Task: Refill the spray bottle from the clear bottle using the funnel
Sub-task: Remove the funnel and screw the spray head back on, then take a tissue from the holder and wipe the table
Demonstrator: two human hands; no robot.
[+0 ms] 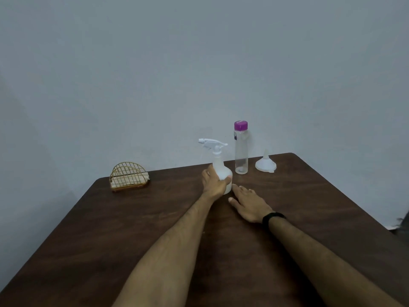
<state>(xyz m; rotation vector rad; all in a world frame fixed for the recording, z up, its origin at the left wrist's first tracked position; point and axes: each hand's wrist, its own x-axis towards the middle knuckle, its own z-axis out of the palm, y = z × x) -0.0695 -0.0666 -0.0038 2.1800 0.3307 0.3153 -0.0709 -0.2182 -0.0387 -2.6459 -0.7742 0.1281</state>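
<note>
A: Where is the spray bottle (221, 171)?
B: It stands on the brown counter (155, 218), near the far edge. Its white trigger top is still on.
A: Who has it?
B: The left hand (215, 181) holds it low down. The fingers (207, 173) and thumb curl round its fat part.
A: And the right hand (247, 204)?
B: It lies flat, just beside the bottle. Its fingers are straight and hold nothing. A black band (273, 218) is on that wrist.
A: Where is the clear bottle (241, 151)?
B: Just right of the spray bottle, standing up, purple cap (241, 125) on.
A: The funnel (265, 165)?
B: Further right, wide end down.
A: Anything else?
B: A gold wire rack (129, 177) sits far off to the left.
</note>
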